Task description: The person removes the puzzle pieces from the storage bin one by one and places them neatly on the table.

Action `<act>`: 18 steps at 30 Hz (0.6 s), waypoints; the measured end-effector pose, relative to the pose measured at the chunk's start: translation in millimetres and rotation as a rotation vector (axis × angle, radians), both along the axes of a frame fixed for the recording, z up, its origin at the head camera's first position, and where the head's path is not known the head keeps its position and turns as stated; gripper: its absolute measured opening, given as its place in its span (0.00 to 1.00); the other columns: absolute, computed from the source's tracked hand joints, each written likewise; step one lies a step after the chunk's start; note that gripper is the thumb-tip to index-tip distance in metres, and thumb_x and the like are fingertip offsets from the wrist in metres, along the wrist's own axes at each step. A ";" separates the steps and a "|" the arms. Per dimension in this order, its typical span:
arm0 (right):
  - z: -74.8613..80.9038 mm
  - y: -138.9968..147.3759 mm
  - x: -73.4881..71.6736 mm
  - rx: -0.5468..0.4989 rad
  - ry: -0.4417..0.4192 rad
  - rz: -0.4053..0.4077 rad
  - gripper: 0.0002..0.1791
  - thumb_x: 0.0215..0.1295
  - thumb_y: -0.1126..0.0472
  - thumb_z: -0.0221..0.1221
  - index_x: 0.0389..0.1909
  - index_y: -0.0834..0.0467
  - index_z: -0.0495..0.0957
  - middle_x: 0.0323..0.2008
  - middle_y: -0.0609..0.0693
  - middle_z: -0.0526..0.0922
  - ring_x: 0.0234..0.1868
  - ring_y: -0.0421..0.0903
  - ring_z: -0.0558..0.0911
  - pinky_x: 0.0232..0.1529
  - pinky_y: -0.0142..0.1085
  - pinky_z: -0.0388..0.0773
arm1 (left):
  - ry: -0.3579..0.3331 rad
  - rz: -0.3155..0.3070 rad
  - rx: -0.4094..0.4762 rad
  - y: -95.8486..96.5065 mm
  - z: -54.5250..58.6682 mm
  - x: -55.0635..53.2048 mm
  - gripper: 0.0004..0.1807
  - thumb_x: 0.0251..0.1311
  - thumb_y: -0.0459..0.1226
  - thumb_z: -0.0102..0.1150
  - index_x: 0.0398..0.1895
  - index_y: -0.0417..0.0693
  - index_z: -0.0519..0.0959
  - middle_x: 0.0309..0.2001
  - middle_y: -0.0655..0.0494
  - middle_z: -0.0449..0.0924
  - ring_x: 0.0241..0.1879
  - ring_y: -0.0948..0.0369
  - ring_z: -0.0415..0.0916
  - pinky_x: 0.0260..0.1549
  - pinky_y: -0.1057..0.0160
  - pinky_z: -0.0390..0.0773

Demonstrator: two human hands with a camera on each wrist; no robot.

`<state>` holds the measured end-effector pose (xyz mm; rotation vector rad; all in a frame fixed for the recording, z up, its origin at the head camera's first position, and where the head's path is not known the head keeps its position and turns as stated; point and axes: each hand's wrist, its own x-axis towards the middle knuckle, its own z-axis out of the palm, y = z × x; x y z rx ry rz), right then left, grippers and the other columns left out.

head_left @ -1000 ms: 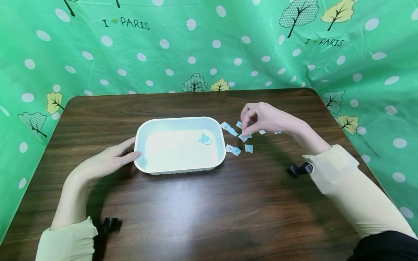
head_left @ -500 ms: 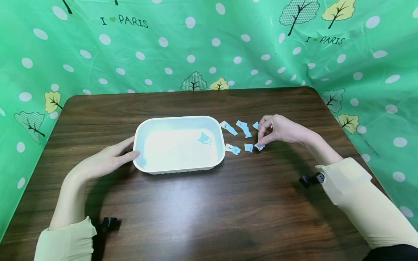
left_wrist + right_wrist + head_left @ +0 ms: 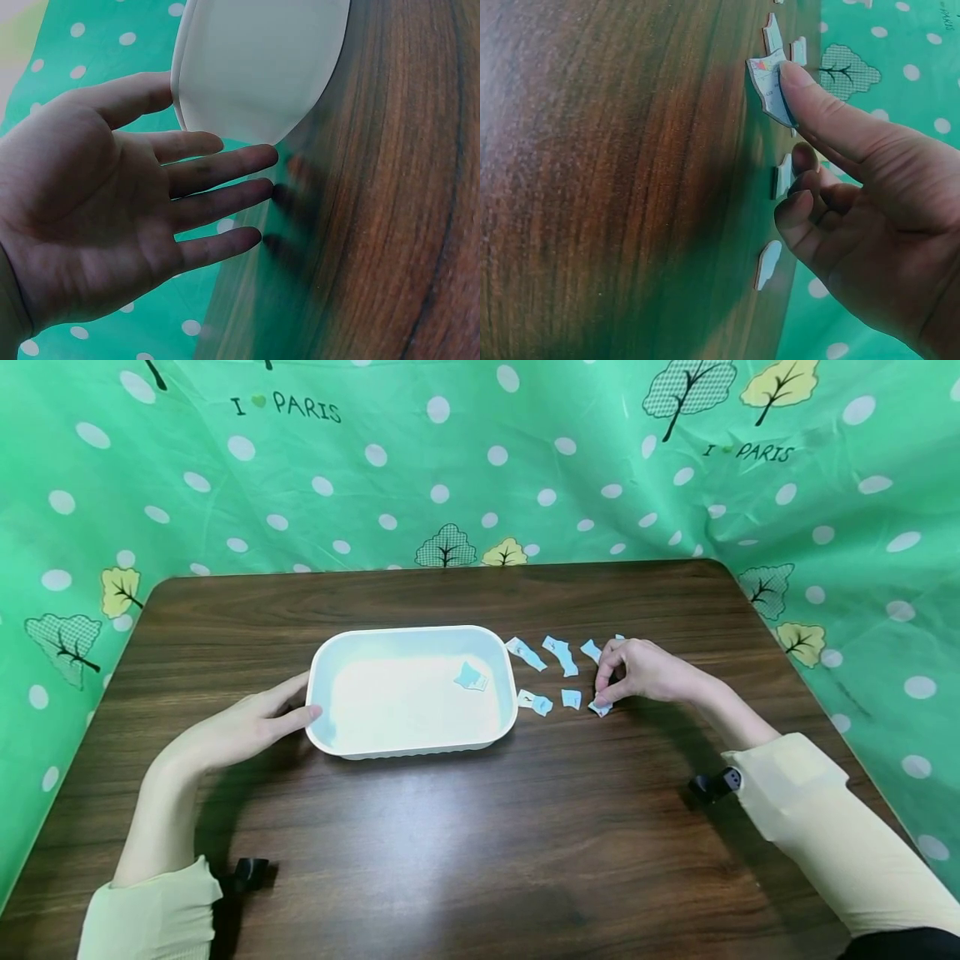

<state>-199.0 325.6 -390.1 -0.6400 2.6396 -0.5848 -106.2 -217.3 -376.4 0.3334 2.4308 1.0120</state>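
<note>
In the head view my left hand touches the left end of a white plastic tray, thumb at the rim. The left wrist view shows its fingers straight and spread beside the tray's outer wall. My right hand pinches a pale blue puzzle piece between thumb and index finger, low over the table. Small print and a coloured mark show on that piece in the right wrist view; its other fingers curl loosely. One more blue piece lies inside the tray, towards its right end.
Several flat blue pieces lie right of the tray, including a long one and a small square one. Another is partly hidden behind my right hand. The brown table meets a green dotted cloth at the back.
My right hand has moved right and a little nearer with the pinched piece, exposing other pieces in the back row. During the last half second it moved only slightly. My left hand and the tray stay put.
</note>
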 end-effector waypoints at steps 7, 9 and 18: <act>1.7 -0.3 3.8 0.015 0.044 -0.030 0.10 0.49 0.53 0.80 0.22 0.46 0.87 0.38 0.47 0.81 0.41 0.46 0.75 0.42 0.35 0.71 | -0.001 0.000 0.006 0.1 -1.1 -0.5 0.37 0.77 0.58 0.47 0.84 0.71 0.47 0.81 0.54 0.57 0.79 0.47 0.54 0.69 0.34 0.62; 1.4 0.2 4.3 0.028 0.054 -0.037 0.09 0.50 0.53 0.80 0.22 0.46 0.87 0.39 0.48 0.81 0.41 0.46 0.76 0.43 0.36 0.71 | 0.000 -0.001 0.007 0.1 -1.4 -0.7 0.37 0.77 0.58 0.47 0.84 0.71 0.47 0.81 0.54 0.56 0.79 0.47 0.53 0.69 0.34 0.62; -2.3 1.8 5.3 0.060 0.098 -0.075 0.10 0.48 0.54 0.81 0.22 0.47 0.87 0.39 0.49 0.80 0.42 0.49 0.78 0.44 0.41 0.72 | -0.007 -0.001 0.010 0.0 -1.2 -0.6 0.38 0.77 0.58 0.47 0.84 0.71 0.46 0.82 0.54 0.54 0.80 0.47 0.51 0.70 0.34 0.61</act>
